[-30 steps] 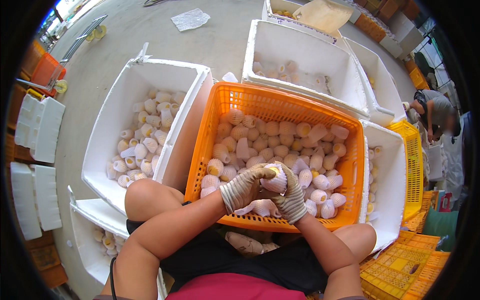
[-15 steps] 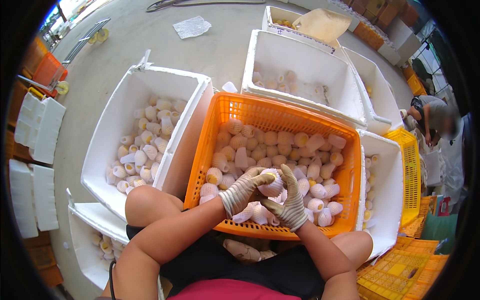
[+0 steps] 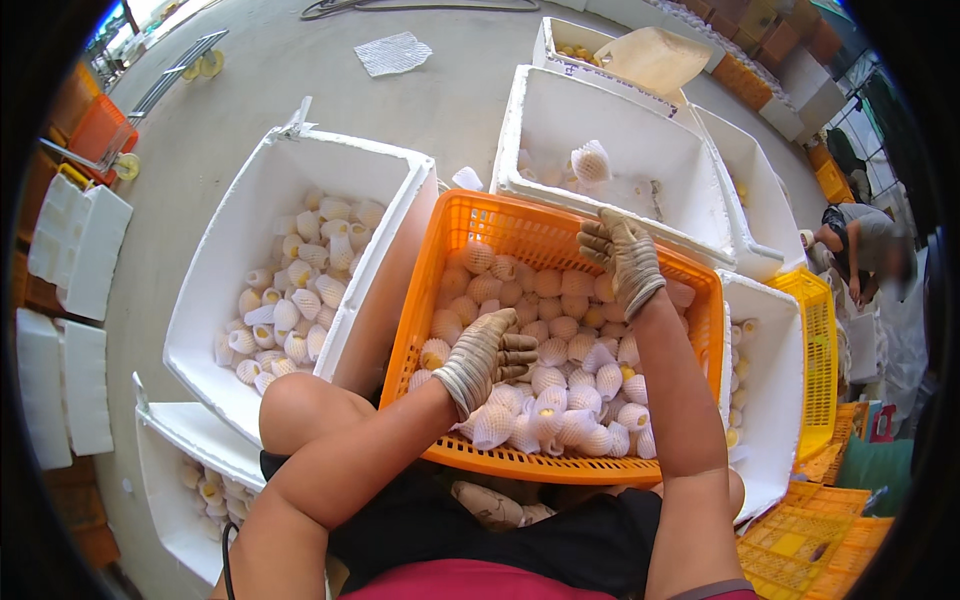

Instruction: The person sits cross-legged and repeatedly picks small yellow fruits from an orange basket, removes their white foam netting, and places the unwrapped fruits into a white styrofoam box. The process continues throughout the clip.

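Observation:
An orange plastic basket (image 3: 412, 345) stands in front of me, filled with round fruit (image 3: 553, 352) in white foam net sleeves. My right hand (image 3: 622, 262), in a striped work glove, stretches over the basket's far right part with its fingers extended and nothing in them. Beyond it, one sleeved fruit (image 3: 591, 162) appears in mid-air over the far white foam box (image 3: 600, 110), apart from the hand. Above the basket's left half is my gloved left hand (image 3: 486, 362), its fingers loosely bent, thumb apart from them, with no fruit visible in it.
A white foam box (image 3: 392, 230) with many sleeved fruits stands at the left, another (image 3: 190, 455) lower left. More foam boxes (image 3: 765, 400) line the right side, beside a yellow crate (image 3: 815, 345). A person (image 3: 862, 240) bends over at the far right. A foam sheet (image 3: 393, 54) lies on the floor.
Both hands held a sleeved fruit together over the basket. They have parted: the right hand swung forward and let go, and a fruit is now over the far box. The left moved slightly left.

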The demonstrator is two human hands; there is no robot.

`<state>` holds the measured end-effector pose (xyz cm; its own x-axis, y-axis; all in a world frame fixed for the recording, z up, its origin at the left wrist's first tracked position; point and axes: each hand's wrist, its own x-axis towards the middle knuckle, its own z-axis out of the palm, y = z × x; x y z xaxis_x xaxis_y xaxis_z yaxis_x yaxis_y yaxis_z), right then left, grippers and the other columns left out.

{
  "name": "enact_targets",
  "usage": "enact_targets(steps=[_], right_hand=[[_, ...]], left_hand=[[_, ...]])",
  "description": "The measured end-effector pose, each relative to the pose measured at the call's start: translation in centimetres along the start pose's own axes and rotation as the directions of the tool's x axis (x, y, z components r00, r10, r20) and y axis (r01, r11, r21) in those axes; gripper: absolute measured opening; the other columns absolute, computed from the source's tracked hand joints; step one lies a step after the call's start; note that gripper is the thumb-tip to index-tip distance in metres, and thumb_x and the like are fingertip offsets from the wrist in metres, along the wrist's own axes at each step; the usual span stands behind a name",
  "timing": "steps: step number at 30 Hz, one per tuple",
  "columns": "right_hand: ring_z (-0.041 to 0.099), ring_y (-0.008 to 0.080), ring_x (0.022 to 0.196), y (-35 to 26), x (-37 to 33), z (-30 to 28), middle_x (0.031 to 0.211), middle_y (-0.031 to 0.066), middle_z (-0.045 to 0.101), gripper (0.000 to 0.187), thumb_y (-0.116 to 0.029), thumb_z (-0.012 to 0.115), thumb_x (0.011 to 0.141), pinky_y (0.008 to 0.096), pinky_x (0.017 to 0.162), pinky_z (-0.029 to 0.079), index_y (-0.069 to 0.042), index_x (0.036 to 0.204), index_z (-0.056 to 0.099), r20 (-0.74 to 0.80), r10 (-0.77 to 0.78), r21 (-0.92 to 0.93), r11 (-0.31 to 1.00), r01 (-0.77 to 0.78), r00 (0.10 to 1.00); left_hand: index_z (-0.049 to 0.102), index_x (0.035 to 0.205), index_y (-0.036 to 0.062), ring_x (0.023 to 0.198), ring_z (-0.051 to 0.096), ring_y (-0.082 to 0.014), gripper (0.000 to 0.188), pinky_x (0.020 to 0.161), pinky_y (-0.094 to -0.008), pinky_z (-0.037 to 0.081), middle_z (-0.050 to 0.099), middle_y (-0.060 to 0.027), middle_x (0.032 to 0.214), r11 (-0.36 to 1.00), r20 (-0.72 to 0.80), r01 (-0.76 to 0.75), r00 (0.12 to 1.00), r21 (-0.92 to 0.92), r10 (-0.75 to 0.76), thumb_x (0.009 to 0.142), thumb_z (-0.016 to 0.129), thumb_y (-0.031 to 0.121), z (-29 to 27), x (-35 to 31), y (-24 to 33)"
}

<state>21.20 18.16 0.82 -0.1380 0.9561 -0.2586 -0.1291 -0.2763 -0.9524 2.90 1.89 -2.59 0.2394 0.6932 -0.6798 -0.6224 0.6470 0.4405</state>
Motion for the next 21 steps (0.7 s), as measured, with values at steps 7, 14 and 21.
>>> enact_targets(steps=[7, 14, 21], right_hand=[[0.060, 0.0307, 0.114, 13.4, -2.9, -8.3, 0.123, 0.0162, 0.064, 0.047, -0.024, 0.070, 0.083, 0.0379, 0.099, 0.046, -0.007, 0.126, 0.061, 0.014, 0.168, -0.948, 0.316, -0.040, 0.986], [0.048, 0.0284, 0.128, 13.8, -5.3, -7.0, 0.136, 0.0121, 0.055, 0.076, -0.046, 0.075, 0.069, 0.0467, 0.107, 0.034, -0.016, 0.136, 0.053, 0.052, 0.271, -0.892, -0.420, 0.166, 0.961], [0.057, 0.0314, 0.114, 13.6, -5.4, -7.7, 0.117, 0.0132, 0.065, 0.065, -0.045, 0.078, 0.067, 0.0440, 0.099, 0.042, -0.012, 0.121, 0.062, 0.035, 0.080, -0.980, -0.190, 0.050, 0.996]], left_hand=[[0.049, 0.118, 0.0071, 0.084, 0.065, -0.0210, 0.034, 0.076, -0.0334, 0.056, 0.064, -0.0104, 0.097, 0.988, -0.049, -0.131, 0.991, -0.087, 0.127, 0.095, 0.056, 0.031, 0.9, -0.9, 2.0], [0.054, 0.113, 0.0081, 0.080, 0.064, -0.0190, 0.029, 0.073, -0.0325, 0.055, 0.065, -0.0080, 0.091, 0.999, -0.032, -0.045, 0.999, -0.025, 0.044, 0.094, 0.057, 0.030, 0.2, 0.0, 1.3], [0.055, 0.108, 0.0101, 0.077, 0.063, -0.0166, 0.024, 0.069, -0.0294, 0.054, 0.064, -0.0043, 0.089, 0.987, 0.026, -0.107, 0.994, 0.118, 0.104, 0.093, 0.061, 0.027, -0.2, 0.8, 0.5]])
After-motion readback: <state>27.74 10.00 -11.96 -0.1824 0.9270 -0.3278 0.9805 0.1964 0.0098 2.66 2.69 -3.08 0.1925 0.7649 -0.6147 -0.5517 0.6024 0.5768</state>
